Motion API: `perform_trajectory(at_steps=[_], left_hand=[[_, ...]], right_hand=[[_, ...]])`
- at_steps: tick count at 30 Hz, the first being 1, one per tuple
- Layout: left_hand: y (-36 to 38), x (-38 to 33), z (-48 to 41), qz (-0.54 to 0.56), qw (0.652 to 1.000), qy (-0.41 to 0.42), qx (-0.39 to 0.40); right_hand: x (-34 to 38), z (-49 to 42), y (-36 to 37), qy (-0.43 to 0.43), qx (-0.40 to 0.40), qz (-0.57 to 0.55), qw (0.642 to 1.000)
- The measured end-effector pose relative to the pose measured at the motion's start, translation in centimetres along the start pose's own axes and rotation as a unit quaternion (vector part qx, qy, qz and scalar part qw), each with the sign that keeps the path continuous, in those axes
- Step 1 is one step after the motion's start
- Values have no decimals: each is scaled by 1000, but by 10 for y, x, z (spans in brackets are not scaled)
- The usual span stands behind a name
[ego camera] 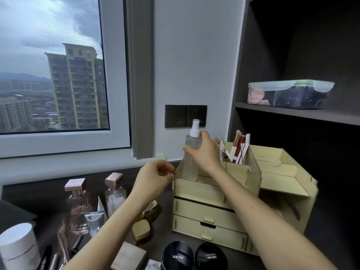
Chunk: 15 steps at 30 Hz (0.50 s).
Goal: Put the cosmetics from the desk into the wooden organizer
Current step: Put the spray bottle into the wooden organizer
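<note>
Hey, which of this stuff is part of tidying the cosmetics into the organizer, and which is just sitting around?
Part of the job: spray bottle in the right hand, wooden organizer, perfume bottles, black round cases, amber jars.
Just lying about: lidded plastic box on the shelf, wall sockets, window.

Left arm (116, 217): bare, forearm reaching forward from the lower left, wrist roughly straight.
Left hand (155, 176): fingers curled inward, thumb and forefinger drawn close together; whether they pinch anything cannot be told.
Right arm (263, 207): bare, forearm stretched forward from the lower right, reaching farther than the left.
Right hand (205, 151): fingers and thumb wrapped round an upright spray bottle (191, 158).
</note>
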<state>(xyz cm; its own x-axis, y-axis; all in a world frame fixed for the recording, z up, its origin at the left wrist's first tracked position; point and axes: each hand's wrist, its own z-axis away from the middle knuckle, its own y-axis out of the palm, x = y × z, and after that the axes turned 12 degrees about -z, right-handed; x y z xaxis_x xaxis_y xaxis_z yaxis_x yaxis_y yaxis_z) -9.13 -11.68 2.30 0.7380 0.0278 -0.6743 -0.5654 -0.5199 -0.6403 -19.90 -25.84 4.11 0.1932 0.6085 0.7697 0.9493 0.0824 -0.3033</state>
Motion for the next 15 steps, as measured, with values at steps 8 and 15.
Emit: perform_trajectory(at_steps=[8,15], left_hand=[[0,15,-6,-8,1000,-9,-1],[-22,14,7,-5,999,-28,-14]], right_hand=[[-15,-4,13,12,-25,50,998],[0,10,-2,34,5,98,995]])
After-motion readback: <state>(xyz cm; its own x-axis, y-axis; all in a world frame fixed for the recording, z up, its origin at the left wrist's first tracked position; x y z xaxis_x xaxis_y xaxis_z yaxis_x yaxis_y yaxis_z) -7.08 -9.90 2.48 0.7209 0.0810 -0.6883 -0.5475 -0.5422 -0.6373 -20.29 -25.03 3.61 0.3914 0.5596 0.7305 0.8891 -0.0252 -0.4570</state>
